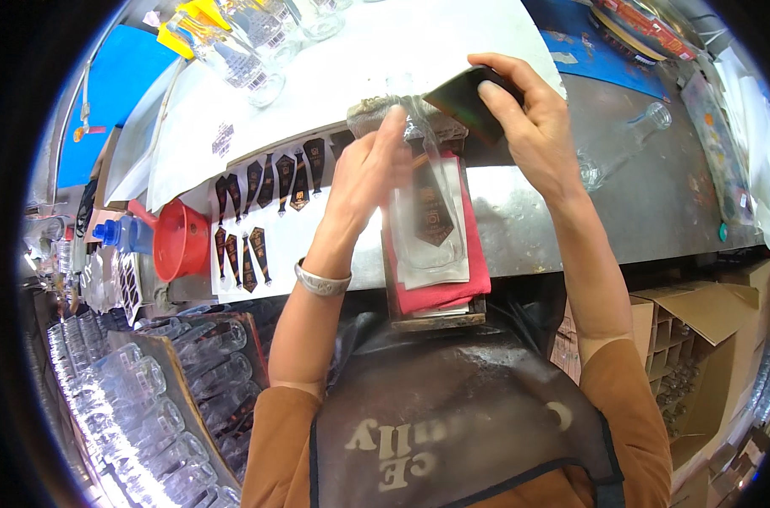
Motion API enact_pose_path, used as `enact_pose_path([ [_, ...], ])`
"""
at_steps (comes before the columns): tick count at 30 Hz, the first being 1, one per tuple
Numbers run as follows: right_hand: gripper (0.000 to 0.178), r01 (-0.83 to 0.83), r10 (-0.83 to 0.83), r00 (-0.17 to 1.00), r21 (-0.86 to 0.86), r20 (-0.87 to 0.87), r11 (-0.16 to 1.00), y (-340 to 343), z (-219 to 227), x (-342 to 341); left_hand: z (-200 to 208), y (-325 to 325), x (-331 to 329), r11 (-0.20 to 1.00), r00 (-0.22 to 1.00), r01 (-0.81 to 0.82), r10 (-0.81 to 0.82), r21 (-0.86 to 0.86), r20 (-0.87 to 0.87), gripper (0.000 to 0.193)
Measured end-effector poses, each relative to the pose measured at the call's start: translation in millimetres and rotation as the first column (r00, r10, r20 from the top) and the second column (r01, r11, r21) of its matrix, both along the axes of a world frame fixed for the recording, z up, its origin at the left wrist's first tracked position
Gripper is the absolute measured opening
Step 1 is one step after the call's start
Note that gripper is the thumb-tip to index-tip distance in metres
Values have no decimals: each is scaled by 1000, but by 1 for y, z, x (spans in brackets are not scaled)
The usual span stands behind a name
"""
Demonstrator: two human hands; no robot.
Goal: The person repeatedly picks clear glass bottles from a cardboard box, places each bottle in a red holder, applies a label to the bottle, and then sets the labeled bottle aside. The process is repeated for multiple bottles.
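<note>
A clear glass bottle (408, 245) lies in front of me on a stack of pale paper and red cloth (478, 267), its neck pointing away. On the bottle, or showing through it, is a dark tie-shaped decal (434, 207). Over the bottle's left side, my left hand (366, 173) is partly blurred, one finger stretched out and no object visible in it. My right hand (529, 114) grips a flat dark scraper (478, 102) between thumb and fingers, to the right of the bottle's neck. More tie-shaped decals (285, 182) lie in rows on a white sheet left of my hands.
A red plastic scoop-like container (182, 241) and a blue-capped bottle (131, 235) stand at left. Several clear bottles (249, 72) lie at the far left. Another bottle (626, 144) lies right. Crated bottles (160, 415) are lower left; an open divided carton (706, 339) is lower right.
</note>
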State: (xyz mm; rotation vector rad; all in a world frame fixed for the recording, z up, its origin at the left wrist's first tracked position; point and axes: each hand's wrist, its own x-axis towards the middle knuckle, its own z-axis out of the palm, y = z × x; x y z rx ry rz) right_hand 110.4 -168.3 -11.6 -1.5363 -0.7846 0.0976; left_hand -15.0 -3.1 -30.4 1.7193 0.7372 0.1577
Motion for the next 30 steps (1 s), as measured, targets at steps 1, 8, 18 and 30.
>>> enact_pose_path([
  [1,27,-17,17,998,-1,-56,1000,-4,-2,-3,-2,5,4,998,999,31,-30,57,-26,78],
  [8,28,-144,161,836,73,-525,987,-28,-32,-11,-18,2,9,977,999,39,-41,211,6,65],
  [18,67,-316,228,946,-494,-233,810,20,-13,-6,-36,-6,2,999,990,21,-17,-25,139,60],
  [30,66,-395,277,901,-370,-332,841,21,-31,-9,-55,-10,3,953,968,43,34,-299,249,59],
])
